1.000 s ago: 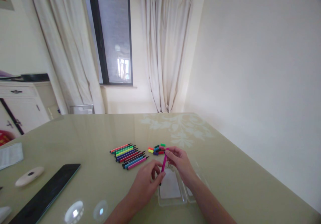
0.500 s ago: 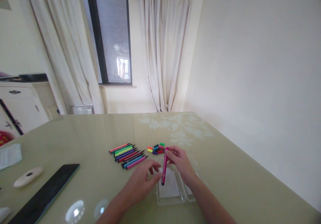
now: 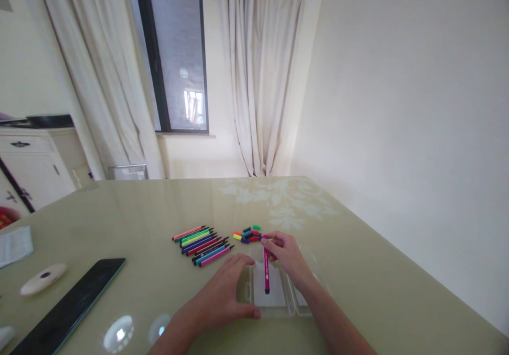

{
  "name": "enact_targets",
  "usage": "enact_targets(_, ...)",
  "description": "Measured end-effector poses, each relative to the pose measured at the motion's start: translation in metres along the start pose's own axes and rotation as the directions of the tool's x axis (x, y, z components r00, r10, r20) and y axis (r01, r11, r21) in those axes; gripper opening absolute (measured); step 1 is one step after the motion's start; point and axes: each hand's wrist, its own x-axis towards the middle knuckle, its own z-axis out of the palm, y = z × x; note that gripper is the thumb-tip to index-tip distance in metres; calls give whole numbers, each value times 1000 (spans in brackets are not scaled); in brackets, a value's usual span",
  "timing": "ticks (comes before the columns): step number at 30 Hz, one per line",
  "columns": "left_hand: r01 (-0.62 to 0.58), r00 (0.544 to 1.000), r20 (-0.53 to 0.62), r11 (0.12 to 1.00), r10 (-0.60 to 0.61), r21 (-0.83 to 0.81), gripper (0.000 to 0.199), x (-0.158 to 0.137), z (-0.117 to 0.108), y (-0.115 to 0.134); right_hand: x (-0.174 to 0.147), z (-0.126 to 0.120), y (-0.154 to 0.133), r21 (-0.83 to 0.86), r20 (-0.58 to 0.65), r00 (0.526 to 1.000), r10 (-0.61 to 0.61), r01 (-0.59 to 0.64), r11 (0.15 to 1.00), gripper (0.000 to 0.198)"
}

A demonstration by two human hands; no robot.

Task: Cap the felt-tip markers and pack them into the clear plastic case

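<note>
A magenta felt-tip pen (image 3: 266,270) is pinched near its upper end by my right hand (image 3: 287,254), its dark end pointing down over a clear plastic case (image 3: 274,312). The case lies opened out, with white paper inside it. My left hand (image 3: 222,296) is at the case's left side, thumb and fingers spread apart, the thumb by the near left corner. Just beyond lie several uncapped felt-tip pens (image 3: 204,246) in a slanted row. A small heap of coloured pen caps (image 3: 247,235) sits to their right, partly behind my right hand.
On the left of the glossy table (image 3: 139,211) lie a black tablet-like slab (image 3: 75,307), a white oval object (image 3: 43,279) and a folded white cloth or tissue (image 3: 16,246). Curtains (image 3: 266,79) and a window stand beyond the table, a wall to the right.
My left hand has moved nearer and spread its thumb and fingers at the case's side. The magenta pen has swung from a slant to nearly straight in my right hand.
</note>
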Motion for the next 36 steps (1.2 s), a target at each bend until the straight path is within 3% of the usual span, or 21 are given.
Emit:
enact_targets(8, -20, 999, -44, 999, 19, -26, 88, 1, 3, -5, -6, 18, 3, -207, 46, 999, -29, 38, 978, 31)
enact_targets(16, -63, 998, -11, 998, 63, 23, 88, 1, -1, 1, -8, 22, 4, -345, 39, 997, -73, 82, 935, 15)
enact_targets(22, -44, 999, -3, 989, 45, 141, 63, -1, -2, 9, -9, 23, 8, -502, 47, 991, -128, 134, 854, 14)
enact_targets(29, -78, 997, 8, 968, 78, 240, 59, -1, -3, 13, -6, 10, 7, -407, 28, 990, -135, 135, 904, 17)
enact_targets(36, -94, 995, -5, 957, 99, 275, 41, -1, 0, 11, -10, 11, 3, -585, 131, 971, -201, 239, 775, 18)
